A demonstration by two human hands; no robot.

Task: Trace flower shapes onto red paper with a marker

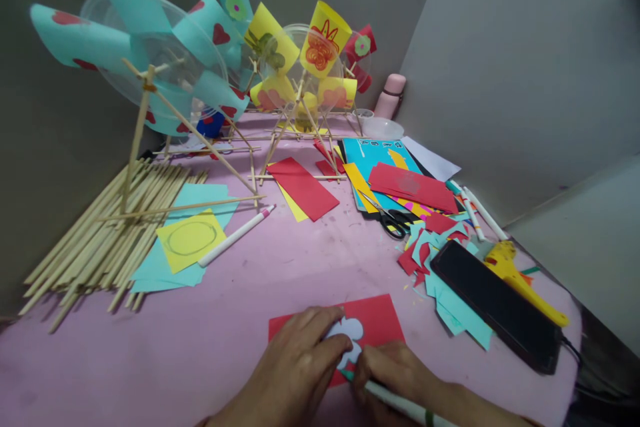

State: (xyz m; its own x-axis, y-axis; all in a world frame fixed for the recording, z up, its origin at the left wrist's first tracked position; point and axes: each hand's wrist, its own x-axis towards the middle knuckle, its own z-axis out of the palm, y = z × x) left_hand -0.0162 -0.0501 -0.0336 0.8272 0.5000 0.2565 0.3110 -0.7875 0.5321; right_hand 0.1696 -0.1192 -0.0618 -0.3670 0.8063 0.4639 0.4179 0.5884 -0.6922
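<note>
A white flower-shaped paper cutout (354,328) lies on a sheet of red paper (380,313) at the near edge of the table. My left hand (305,353) rests on both, fingers laid over the cutout's left side, pressing it down; thumb and fingers are apart. Gripped in my right hand (390,370) is a white marker (395,400) with a green tip. The tip touches or nearly touches the red paper at the cutout's lower edge. Part of the cutout is hidden under my left fingers.
Paper-bladed windmills on stick frames, one blue (150,33) and one yellow (305,60), stand at the back. Bamboo sticks (100,233) and a pink-capped marker (237,237) lie left. Scissors (393,220), paper scraps (425,247), a phone (495,303) and a yellow glue gun (525,287) lie right.
</note>
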